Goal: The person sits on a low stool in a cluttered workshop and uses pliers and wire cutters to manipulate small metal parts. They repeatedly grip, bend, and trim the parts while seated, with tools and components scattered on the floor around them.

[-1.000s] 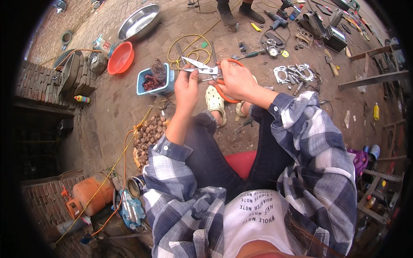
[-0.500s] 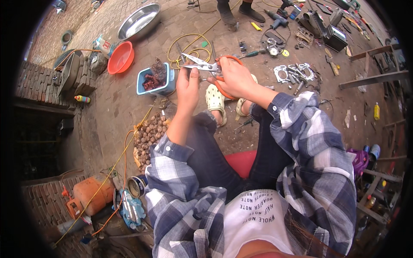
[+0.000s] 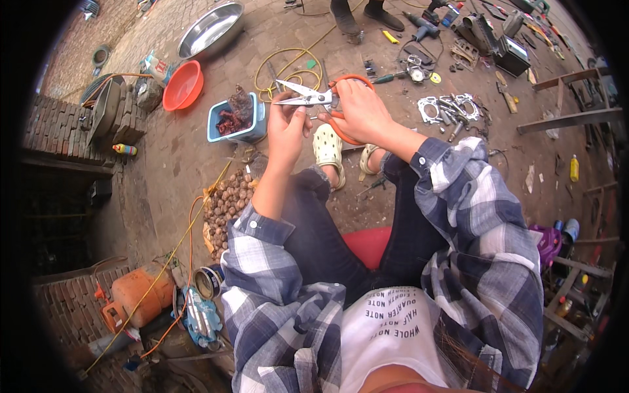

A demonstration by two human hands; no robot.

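My right hand (image 3: 362,112) is wrapped round the orange handles of a large pair of scissors (image 3: 316,98). Their two metal blades stand apart and point left. Close to the lower blade, my left hand (image 3: 287,131) is raised with thumb and fingers curled together. Whatever lies between those fingertips is too small or hidden to make out. Just left of that hand, a blue plastic basin (image 3: 259,124) on the ground holds dark reddish pieces and a lumpy brown clump (image 3: 241,102). Both hands are above the ground, in front of my knees.
Round brown walnut-like things (image 3: 226,200) lie beside my left leg. An orange-red basin (image 3: 183,85) and a big metal basin (image 3: 211,31) stand far left. Another person's dark shoes (image 3: 347,23) are ahead. Metal machine parts (image 3: 449,109) lie right; an orange gas cylinder (image 3: 141,295) is lower left.
My left hand has turned slightly, its fingers now showing more under the lower blade. The scissors have shifted only a little and their blades remain apart.
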